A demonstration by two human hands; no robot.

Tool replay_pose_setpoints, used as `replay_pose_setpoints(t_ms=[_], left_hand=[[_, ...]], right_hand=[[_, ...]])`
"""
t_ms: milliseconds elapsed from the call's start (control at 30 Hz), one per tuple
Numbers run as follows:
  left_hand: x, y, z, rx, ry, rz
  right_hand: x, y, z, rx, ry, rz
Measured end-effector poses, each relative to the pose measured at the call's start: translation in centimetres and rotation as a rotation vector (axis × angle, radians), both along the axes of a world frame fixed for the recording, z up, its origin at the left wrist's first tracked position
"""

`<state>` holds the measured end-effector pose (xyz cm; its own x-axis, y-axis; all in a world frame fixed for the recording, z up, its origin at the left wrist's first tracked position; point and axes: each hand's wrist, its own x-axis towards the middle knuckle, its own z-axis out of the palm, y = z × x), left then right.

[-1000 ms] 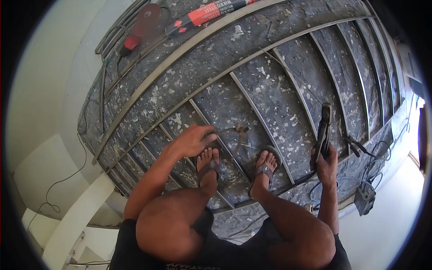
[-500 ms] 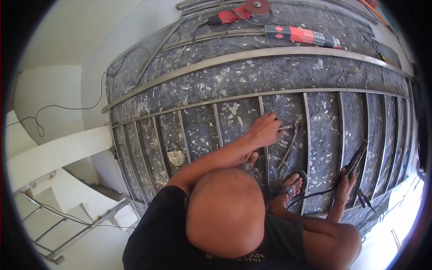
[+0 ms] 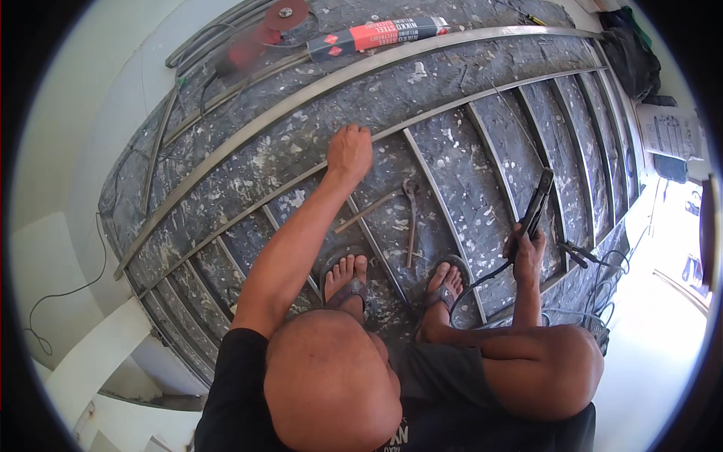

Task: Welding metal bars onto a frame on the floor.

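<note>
Nearest to the person, two sandalled feet, the left foot [image 3: 348,276] and the right foot [image 3: 444,282], stand below and between the hands, which are well apart. The right hand [image 3: 529,252] is closed around a black electrode holder [image 3: 537,202]; a thin rod [image 3: 519,124] goes from its tip, away and to the left. Just right of this hand is a black clamp [image 3: 574,254]. Between the hands, pincers [image 3: 412,226] lie with spread handles. The left hand [image 3: 350,154], farther out, has bent fingers over the long bar of a metal frame [image 3: 422,117]; I cannot tell if it grips. Beyond the left hand come a thicker metal bar [image 3: 482,35], a red and dark package [image 3: 376,36], then a blurred red grinder [image 3: 248,53] with a disc [image 3: 286,15].
</note>
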<state>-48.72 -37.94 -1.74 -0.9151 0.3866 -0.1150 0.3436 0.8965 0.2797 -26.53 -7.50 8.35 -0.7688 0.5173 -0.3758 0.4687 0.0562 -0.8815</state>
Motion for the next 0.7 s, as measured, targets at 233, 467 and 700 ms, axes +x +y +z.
replay_pose_setpoints(t_ms=[233, 467, 700], left_hand=[[0.2, -0.3, 0.6, 0.049, 0.067, -0.033], [6.7, 0.3, 5.3, 0.152, -0.133, -0.092], [10.6, 1.1, 2.5, -0.027, -0.275, -0.177]], right_hand=[[1.4, 1.6, -0.6, -0.058, 0.022, -0.065], [4.0, 4.0, -0.3, -0.192, -0.144, 0.035], [6.7, 5.0, -1.6, -0.350, -0.293, 0.071]])
